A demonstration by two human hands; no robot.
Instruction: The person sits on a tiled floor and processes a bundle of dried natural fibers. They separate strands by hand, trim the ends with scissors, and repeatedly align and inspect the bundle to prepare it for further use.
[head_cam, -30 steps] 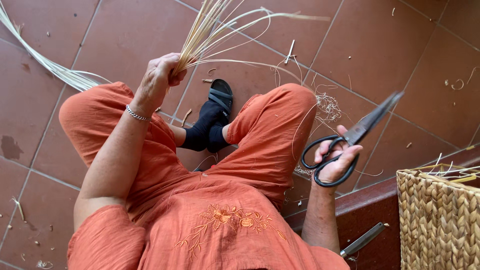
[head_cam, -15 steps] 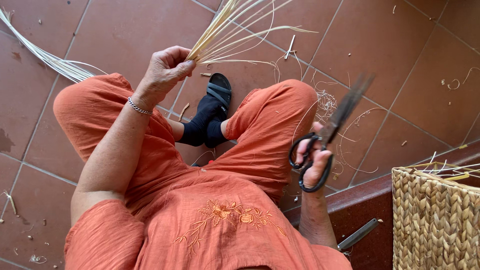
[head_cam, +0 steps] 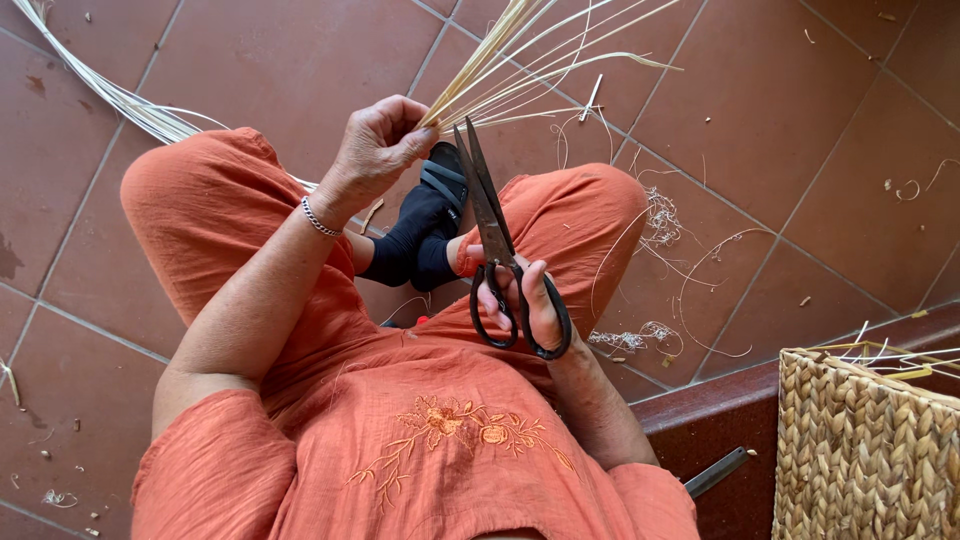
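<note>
Holding scissors [head_cam: 497, 250] beside straw bundle [head_cam: 520, 60]

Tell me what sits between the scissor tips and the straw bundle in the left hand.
Nothing: in the head view the scissors, held in the right hand, point their tips right beside the straw bundle pinched by the left hand.

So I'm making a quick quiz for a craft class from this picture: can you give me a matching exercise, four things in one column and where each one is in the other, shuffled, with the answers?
Things:
1. bundle of pale straw stalks
2. black scissors
3. woven basket
4. silver bracelet

Places:
A. on the left wrist
B. at the lower right edge of the picture, beside the step
C. pinched in the left hand, fanning out above it
D. in the right hand, blades pointing up toward the stalks

Pairs: 1-C, 2-D, 3-B, 4-A
</note>
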